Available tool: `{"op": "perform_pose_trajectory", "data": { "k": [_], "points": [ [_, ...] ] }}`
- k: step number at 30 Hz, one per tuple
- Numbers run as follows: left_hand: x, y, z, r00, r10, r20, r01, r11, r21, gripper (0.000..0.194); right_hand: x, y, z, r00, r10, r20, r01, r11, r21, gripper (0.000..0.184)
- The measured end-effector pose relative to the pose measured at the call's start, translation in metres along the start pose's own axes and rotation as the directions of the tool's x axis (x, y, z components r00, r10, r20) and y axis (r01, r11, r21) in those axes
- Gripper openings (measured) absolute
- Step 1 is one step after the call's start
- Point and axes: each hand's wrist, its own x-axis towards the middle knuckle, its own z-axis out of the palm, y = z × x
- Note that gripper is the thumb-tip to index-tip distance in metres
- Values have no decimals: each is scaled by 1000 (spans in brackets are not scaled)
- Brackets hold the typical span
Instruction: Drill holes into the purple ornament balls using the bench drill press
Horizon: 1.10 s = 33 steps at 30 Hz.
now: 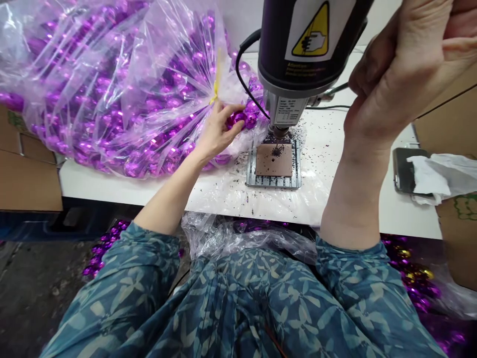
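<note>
A big clear plastic bag (pixel 112 84) stuffed with shiny purple balls lies on the white table at the left. My left hand (pixel 218 130) reaches into the bag's open mouth, its fingers curled around a purple ball (pixel 238 119). My right hand (pixel 398 74) is raised at the upper right, closed around the thin metal lever (pixel 337 89) of a small bench drill press (pixel 301 44). The drill's tip hangs just above a brown block on a metal base plate (pixel 274 161) strewn with dark shavings.
The white table's edge (pixel 122 191) runs across in front of me. A phone (pixel 402 169) and crumpled white tissue (pixel 439 176) lie at right beside a cardboard box (pixel 458 233). Another cardboard box (pixel 26 169) stands at left. More purple balls (pixel 417 283) sit in bags under the table.
</note>
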Motion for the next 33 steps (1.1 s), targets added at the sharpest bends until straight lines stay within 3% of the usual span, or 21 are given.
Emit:
{"op": "perform_pose_trajectory", "data": {
  "k": [3,7,10,12,17,23,29,33],
  "points": [
    [-24,20,26,993,-91,73,109,947,-301,33,2,8,1,984,-176,-13,176,984,29,49],
    [-47,17,66,974,-167,155,221,857,-466,37,2,9,-1,989,-145,32,145,989,-11,50],
    [-50,4,80,948,-227,222,313,786,-533,44,-2,3,-1,992,-118,38,119,993,-16,36],
    [-49,-3,84,941,-271,202,338,779,-529,51,-4,-2,1,996,-89,14,90,996,-28,30],
    [-43,-11,96,959,-276,59,272,850,-451,52,-8,-9,3,999,-32,21,33,998,-48,31],
    [-42,-10,103,975,-187,117,220,868,-446,61,-9,-7,3,994,-97,51,102,989,-105,42],
    [-42,-13,111,990,-97,106,130,921,-367,63,-10,-3,-3,981,-181,73,187,978,-87,50],
    [-47,-17,120,999,-13,53,26,962,-273,68,-11,-7,-5,987,-119,106,132,982,-132,50]
  ]
}}
